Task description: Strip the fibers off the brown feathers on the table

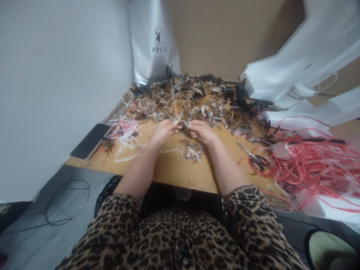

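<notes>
A smartphone [90, 141], a smooth dark slab, lies by the left edge of the wooden surface [180, 174], where a bumped elbow could tip it off. Beside it, glossy pink and white plastic strips [126, 127] sprawl crinkled and might snag stray barbs. The left hand [165, 131] has its fingers pinched on a small feather tuft [183, 126], held just in front of the downy, curved brown feather pile [194, 90]; a slack grip could scatter it. The right hand [201, 131] seems to clamp its fingers on the tuft too. Farther right, slim metal-bladed scissors [251, 154] touch tangled red plastic twine [315, 165], whose loops could catch the handles.
</notes>
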`<state>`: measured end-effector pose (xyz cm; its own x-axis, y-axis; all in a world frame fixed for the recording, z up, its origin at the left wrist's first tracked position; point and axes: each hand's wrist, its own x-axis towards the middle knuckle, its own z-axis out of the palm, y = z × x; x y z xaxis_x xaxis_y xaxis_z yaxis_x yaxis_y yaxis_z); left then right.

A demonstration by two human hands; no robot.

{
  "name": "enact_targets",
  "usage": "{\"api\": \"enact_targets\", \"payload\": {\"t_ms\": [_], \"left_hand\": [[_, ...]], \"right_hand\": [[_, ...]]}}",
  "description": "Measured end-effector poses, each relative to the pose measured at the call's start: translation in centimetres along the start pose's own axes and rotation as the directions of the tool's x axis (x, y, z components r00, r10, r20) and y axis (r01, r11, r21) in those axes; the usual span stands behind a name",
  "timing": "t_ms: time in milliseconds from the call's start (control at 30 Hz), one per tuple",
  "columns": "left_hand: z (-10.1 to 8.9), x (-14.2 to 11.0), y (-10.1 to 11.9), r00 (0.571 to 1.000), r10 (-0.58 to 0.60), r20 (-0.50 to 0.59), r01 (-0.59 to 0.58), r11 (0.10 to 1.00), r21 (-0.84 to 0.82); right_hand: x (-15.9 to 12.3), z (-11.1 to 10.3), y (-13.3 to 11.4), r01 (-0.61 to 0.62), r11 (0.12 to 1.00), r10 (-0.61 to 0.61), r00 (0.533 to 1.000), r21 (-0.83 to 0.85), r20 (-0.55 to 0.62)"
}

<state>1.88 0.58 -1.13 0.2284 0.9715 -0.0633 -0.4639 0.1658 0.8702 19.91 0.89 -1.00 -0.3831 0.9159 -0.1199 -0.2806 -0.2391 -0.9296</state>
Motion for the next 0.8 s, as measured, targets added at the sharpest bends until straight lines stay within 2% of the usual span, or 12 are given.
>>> {"api": "enact_targets", "payload": {"t_ms": [200,333,433,533,633,733,800], "left_hand": [[0.0,0.1,-0.2,1.0,-0.012,-0.008,0.012,1.0,-0.003],[0.0,0.3,0.1,0.995,0.001,-0.095,-0.006,0.998,-0.055],[0.0,0.3,0.4,0.991,-0.006,-0.13,-0.007,0.995,-0.099],[0.0,0.3,0.5,0.992,-0.01,-0.126,-0.005,0.993,-0.122],[0.1,0.3,0.5,0.993,-0.004,-0.117,-0.013,0.991,-0.136],[0.1,0.3,0.5,0.993,0.003,-0.118,-0.02,0.99,-0.141],[0.1,0.3,0.4,0.994,0.009,-0.109,-0.026,0.988,-0.154]], "right_hand": [[0.0,0.0,0.1,-0.021,0.999,0.021,1.0,-0.046,-0.004],[0.0,-0.3,-0.3,0.014,0.995,-0.026,0.992,-0.095,-0.121],[0.1,-0.6,-0.2,0.0,0.972,-0.058,0.968,-0.235,-0.243],[0.4,-0.7,0.1,0.054,0.893,-0.219,0.92,-0.448,-0.326],[0.4,-0.3,0.0,0.133,0.8,-0.371,0.876,-0.585,-0.307],[-0.2,0.7,-0.7,0.183,0.76,-0.41,0.88,-0.624,-0.24],[-0.8,1.4,-1.1,0.181,0.754,-0.379,0.905,-0.631,-0.192]]}}
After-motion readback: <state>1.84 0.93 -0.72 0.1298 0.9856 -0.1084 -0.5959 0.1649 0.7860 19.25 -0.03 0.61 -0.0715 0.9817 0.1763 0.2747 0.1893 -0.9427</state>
